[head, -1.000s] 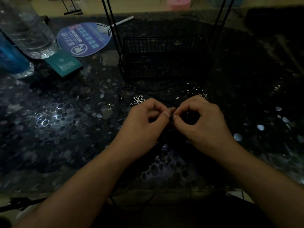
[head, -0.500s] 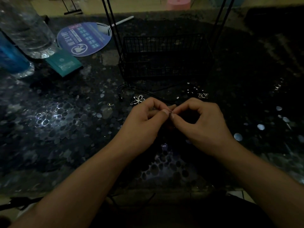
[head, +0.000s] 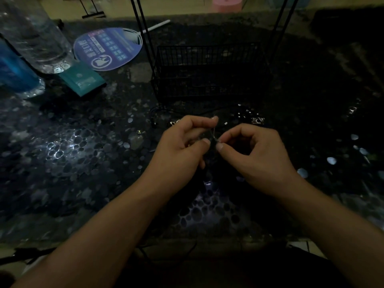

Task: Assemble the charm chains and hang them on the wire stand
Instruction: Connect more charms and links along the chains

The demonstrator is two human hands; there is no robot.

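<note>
In dim light, my left hand [head: 182, 146] and my right hand [head: 253, 150] meet above the dark speckled table. Between their fingertips runs a thin silvery chain piece [head: 213, 133]; my left forefinger and thumb pinch its upper part, my right thumb and forefinger pinch its lower end. The black wire stand [head: 209, 71], a basket with tall upright rods, stands just beyond the hands. Small metal charms [head: 257, 120] and loose bits lie on the table in front of the basket, with a thin black cord [head: 160, 113] to their left. A charm is partly hidden behind my left hand.
A clear water bottle [head: 35, 38] and a blue bottle [head: 14, 73] stand at the far left. A teal booklet [head: 83, 79] and a round blue hand fan [head: 108, 48] lie beside them. A pink round object [head: 227, 3] sits beyond the table's far edge.
My left forefinger has lifted and stretched out, drawing the chain piece up. A small gap has opened between the two hands' thumbs.
</note>
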